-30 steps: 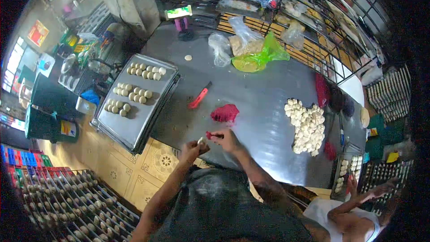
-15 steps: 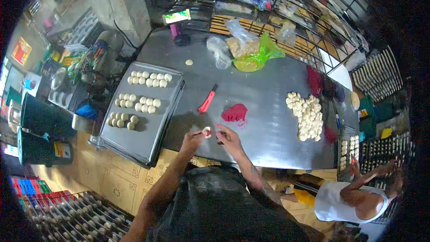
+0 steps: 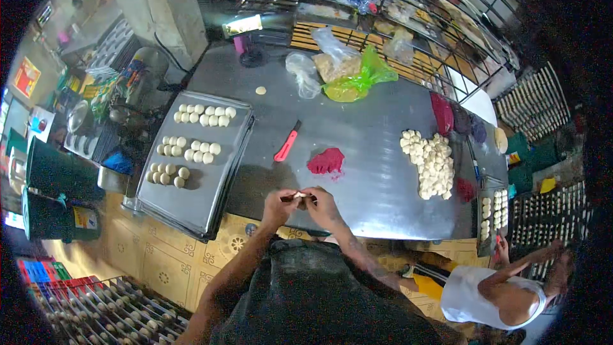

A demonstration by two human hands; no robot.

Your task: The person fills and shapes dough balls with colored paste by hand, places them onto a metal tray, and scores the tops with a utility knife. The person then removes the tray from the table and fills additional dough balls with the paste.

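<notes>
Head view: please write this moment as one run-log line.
left hand: pinching dough piece; right hand: same piece; red mound: on table; cutter: beside mound

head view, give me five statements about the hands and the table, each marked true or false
1. The left hand and right hand meet at one pale dough piece. True.
2. The red-handled knife lies on the tray at left. False: it lies on the table.
3. The tray holds rounded dough balls. True.
4. The magenta mound sits between the knife and the pile of dough pieces. True.
5. The green plastic bag sits at the table's near edge. False: it sits toward the far edge.
</notes>
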